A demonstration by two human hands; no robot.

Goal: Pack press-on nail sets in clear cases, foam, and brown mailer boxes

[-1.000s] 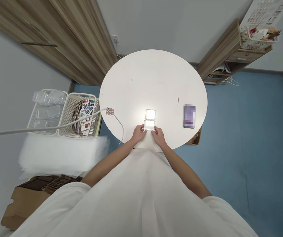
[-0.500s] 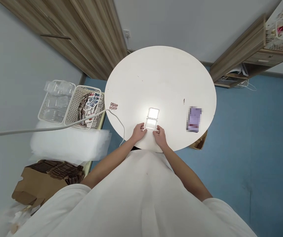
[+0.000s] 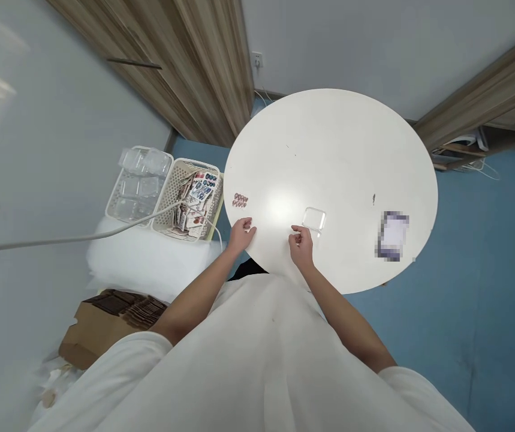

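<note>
A clear plastic case (image 3: 314, 218) lies opened out on the white round table (image 3: 338, 138), its near half partly behind my right hand. My right hand (image 3: 301, 245) is just left of the case, fingers half bent and apart, with nothing seen in them. Over the table's near left edge is my left hand (image 3: 242, 235), empty, its fingers loosely curved and apart. A little beyond it lies a small set of reddish-brown oval pieces (image 3: 240, 200) in two rows, which look like false nails. Neither hand touches that set.
Left of the table, one white basket (image 3: 160, 207) holds printed cards and another (image 3: 112, 198) holds clear plastic boxes. A white cable (image 3: 104, 236) runs across in front of them. A blurred-out flat item (image 3: 392, 236) lies on the table's right. A cardboard box (image 3: 89, 336) stands lower left.
The view has turned left, shifting the table rightward in the picture. My left hand has moved away from the clear case toward the reddish set. My right hand stays near the case.
</note>
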